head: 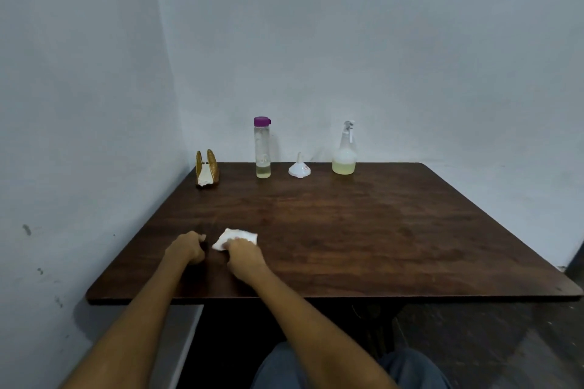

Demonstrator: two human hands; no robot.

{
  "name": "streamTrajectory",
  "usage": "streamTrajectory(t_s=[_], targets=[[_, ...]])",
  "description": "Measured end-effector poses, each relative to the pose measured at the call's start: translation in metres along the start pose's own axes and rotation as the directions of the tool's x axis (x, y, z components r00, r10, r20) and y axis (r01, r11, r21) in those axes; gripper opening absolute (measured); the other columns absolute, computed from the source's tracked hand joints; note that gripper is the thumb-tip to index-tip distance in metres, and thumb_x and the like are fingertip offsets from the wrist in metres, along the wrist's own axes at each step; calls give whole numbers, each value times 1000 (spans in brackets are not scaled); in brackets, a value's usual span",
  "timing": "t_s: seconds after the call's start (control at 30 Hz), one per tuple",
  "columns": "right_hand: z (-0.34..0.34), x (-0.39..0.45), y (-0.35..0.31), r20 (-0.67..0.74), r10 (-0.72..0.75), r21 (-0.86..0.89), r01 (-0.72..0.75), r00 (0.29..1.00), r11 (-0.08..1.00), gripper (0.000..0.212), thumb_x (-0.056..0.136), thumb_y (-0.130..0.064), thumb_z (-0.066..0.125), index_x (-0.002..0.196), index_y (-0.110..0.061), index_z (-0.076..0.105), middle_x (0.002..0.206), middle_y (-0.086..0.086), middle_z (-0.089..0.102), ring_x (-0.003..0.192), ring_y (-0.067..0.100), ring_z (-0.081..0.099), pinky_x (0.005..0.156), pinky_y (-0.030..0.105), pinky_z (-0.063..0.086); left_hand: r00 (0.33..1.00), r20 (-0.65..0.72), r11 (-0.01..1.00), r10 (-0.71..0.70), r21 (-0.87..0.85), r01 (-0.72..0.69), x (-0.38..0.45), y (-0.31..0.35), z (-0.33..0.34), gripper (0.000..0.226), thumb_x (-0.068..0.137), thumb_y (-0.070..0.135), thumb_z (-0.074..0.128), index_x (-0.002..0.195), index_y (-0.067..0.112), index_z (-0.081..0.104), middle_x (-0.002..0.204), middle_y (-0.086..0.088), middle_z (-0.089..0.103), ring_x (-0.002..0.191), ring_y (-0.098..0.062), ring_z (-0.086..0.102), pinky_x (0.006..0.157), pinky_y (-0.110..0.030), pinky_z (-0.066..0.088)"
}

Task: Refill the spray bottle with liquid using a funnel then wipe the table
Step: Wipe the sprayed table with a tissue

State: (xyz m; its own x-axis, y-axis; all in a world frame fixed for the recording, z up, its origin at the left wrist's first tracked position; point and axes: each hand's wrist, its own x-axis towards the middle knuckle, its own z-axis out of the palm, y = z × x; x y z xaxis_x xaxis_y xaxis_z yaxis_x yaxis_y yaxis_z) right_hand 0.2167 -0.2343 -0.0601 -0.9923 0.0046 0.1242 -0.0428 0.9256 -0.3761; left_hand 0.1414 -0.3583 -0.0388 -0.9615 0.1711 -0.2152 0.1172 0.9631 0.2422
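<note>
A clear spray bottle [344, 151] with pale yellow liquid in its lower part stands at the back of the dark wooden table [363, 230]. Left of it a white funnel [299, 167] sits mouth down. Further left stands a tall clear bottle [263, 148] with a purple cap and a little liquid at the bottom. Near the front left, my right hand [243, 254] grips a folded white tissue [235, 238] against the tabletop. My left hand [188, 249] rests on the table just left of it, fingers curled, holding nothing I can see.
A golden napkin holder [207, 169] with white napkins stands at the back left corner. Pale walls close in on the left and behind the table. The table's front edge runs just below my hands, with my lap beneath it.
</note>
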Motion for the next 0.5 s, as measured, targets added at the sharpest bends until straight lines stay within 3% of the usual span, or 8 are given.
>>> streamTrajectory(t_s=[0.1, 0.17, 0.3, 0.4, 0.5], targets=[[-23, -9, 44, -50, 64, 16, -63, 997, 998, 39, 89, -9, 50, 126, -16, 60, 135, 6, 56, 128, 22, 49, 111, 36, 34, 1000, 26, 1000, -13, 1, 13, -6, 4, 0, 65, 91, 9, 50, 150, 19, 25, 153, -12, 29, 139, -28, 35, 113, -37, 34], [-40, -22, 83, -71, 187, 67, -182, 980, 981, 40, 89, -8, 48, 125, -17, 60, 133, 6, 58, 126, 21, 51, 108, 33, 37, 999, 27, 1000, -22, -9, 22, -9, 3, 1, 65, 90, 8, 48, 150, 19, 26, 153, -13, 30, 138, -28, 35, 113, -37, 34], [-80, -65, 165, -172, 339, -38, -350, 925, 936, 42, 87, -3, 48, 122, -21, 63, 135, -1, 57, 129, 16, 48, 109, 29, 35, 1000, 18, 1000, -26, -2, 26, -10, 4, 1, 63, 91, 8, 47, 150, 18, 26, 153, -12, 30, 139, -28, 35, 113, -37, 34], [-100, -99, 214, -295, 504, -19, -532, 812, 846, 42, 87, -4, 47, 119, -23, 65, 132, -5, 59, 128, 12, 49, 106, 26, 35, 1000, 16, 1000, -26, 15, 26, -9, 6, 5, 63, 92, 10, 47, 150, 17, 25, 154, -12, 28, 139, -28, 33, 113, -37, 34], [-101, -111, 220, -373, 652, -23, -709, 660, 705, 34, 93, -12, 46, 118, -23, 65, 118, -5, 63, 118, 13, 56, 83, 22, 39, 999, -27, 999, -31, 17, 32, -7, 7, 9, 61, 93, 13, 48, 150, 17, 26, 153, -12, 31, 137, -28, 37, 110, -38, 36]])
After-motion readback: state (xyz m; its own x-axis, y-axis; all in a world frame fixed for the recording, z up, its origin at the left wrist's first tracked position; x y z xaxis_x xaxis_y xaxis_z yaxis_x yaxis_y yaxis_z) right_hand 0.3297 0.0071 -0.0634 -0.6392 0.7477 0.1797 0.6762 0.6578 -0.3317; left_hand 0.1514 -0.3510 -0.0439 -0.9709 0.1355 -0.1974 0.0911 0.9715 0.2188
